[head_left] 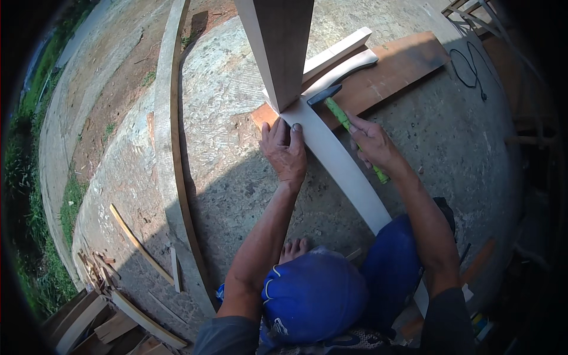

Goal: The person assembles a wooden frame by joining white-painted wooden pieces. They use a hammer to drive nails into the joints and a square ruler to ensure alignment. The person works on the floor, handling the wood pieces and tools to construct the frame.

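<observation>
While my right hand (374, 142) is wrapped around the green handle of a hammer (338, 113), its dark head sits right of centre near the top, just beside the foot of a squared wooden post (275, 47). I cannot tell whether that head touches the wood. My left hand (284, 151), near the centre, lies with its fingers reaching to the joint and its thumb near the edge of a pale board (343, 163); whether it pinches anything there, I cannot tell. That board slants from the post's foot at upper centre down to my blue-clad knee (390, 248). Under the joint, a reddish-brown plank (408, 68) stretches to the upper right, bearing two more pale pieces, over the concrete (236, 165).

I judge the step in hand to be fitting the post to the board and tapping the joint true. The next move seems to call for steadying the post, keeping my left fingertips clear and striking squarely; a careless blow could dent the pale face.
</observation>
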The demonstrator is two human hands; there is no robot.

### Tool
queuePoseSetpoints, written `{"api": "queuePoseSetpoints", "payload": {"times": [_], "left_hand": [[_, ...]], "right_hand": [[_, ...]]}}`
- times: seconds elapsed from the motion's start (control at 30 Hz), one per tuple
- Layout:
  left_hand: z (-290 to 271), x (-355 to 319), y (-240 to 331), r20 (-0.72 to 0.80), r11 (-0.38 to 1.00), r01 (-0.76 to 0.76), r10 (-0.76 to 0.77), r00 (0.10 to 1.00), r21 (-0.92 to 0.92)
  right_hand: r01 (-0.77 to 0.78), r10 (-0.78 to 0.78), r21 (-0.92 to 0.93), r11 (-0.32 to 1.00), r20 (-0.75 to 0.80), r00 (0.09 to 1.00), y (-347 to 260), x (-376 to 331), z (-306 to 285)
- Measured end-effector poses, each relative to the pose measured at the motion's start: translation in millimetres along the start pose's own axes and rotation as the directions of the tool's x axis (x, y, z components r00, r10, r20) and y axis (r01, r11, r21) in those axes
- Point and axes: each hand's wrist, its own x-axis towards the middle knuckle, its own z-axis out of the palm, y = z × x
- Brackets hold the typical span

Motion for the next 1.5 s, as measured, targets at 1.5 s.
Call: {"api": "queuePoseSetpoints", "payload": {"times": [1.5], "left_hand": [[-14,-67,33,0.074,0.996,-0.074,0.078,0.994,-0.058]], "right_hand": [[-0.062,-0.471,-0.868,0.493,-0.327,0.819,212,-48,-78]]}}
